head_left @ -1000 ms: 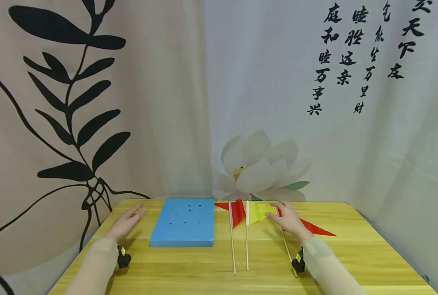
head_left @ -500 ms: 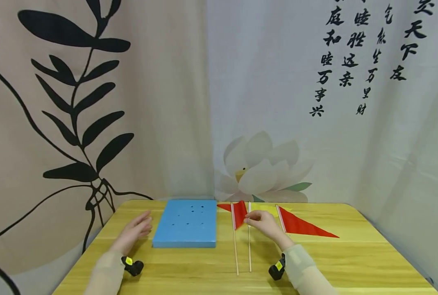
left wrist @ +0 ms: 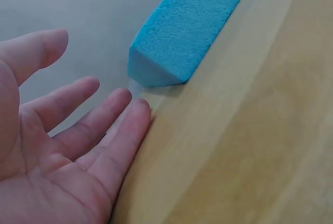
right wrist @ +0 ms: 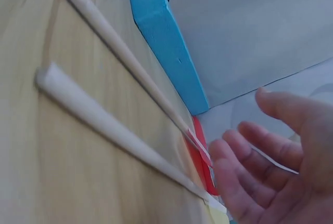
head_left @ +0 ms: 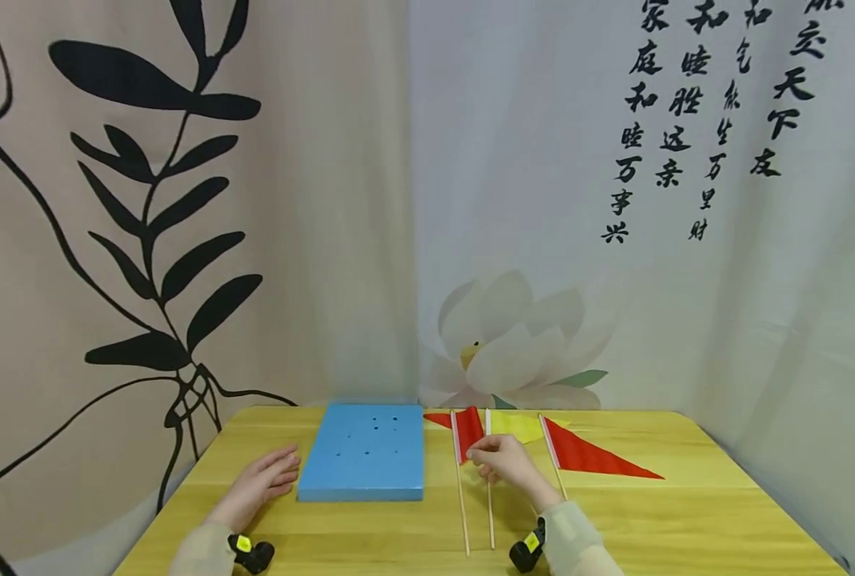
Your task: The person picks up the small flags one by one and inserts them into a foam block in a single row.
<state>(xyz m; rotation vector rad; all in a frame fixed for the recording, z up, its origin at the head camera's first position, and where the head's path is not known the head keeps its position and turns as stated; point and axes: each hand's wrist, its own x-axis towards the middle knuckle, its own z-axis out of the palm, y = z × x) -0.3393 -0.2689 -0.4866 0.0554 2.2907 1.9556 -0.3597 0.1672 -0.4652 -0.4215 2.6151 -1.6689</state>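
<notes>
Curtain [head_left: 329, 160], right half: brushed Chinese characters [head_left: 675, 139] in columns, the leftmost reading 家庭和睦万事兴, the next 和睦胜远亲, then 和气能生万里财; the rightmost is cropped at the top edge, with 交天下友 legible. Tabletop [head_left: 693, 520]: a blue foam board [head_left: 358, 472], pierced with small holes, lies near the far edge. To its right lie the left red flag [head_left: 468, 436], the yellow flag [head_left: 509, 425] and the right red pennant [head_left: 600, 454], each on a slender stick. The right hand [head_left: 506, 460], fingers loosely bent and released, is over the yellow flag's stick and hides part of it; whether it touches the stick cannot be told. The right wrist covers the lower end of the pennant's stick. The left hand [head_left: 257, 484], likewise released with fingers extended, is just beside the board's left edge. Bare wood extends from the pennant to the table's right edge.
</notes>
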